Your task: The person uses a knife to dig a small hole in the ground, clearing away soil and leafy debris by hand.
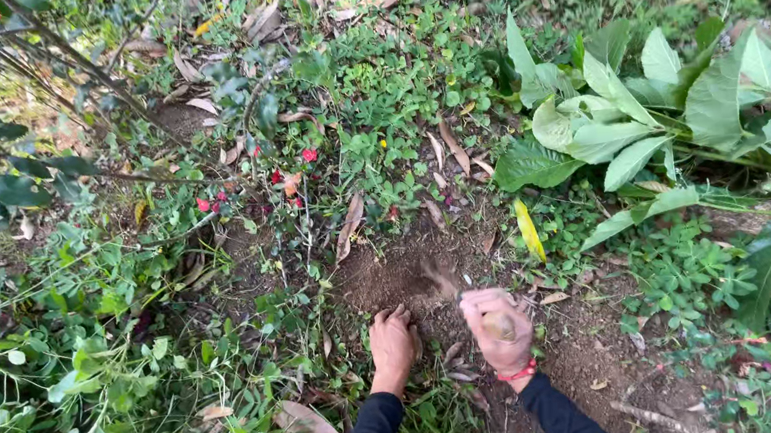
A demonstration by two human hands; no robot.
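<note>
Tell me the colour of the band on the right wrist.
Red: the band circles the wrist below the right hand, seen in the head view.

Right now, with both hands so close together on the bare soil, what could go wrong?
1. The right hand grips a wooden-handled tool whose blurred tip is beside the left hand resting on the soil patch; a stroke might hit those fingers.
2. Loose soil may fly toward the face.
3. The tool could cut the small green plants bordering the patch.
</note>
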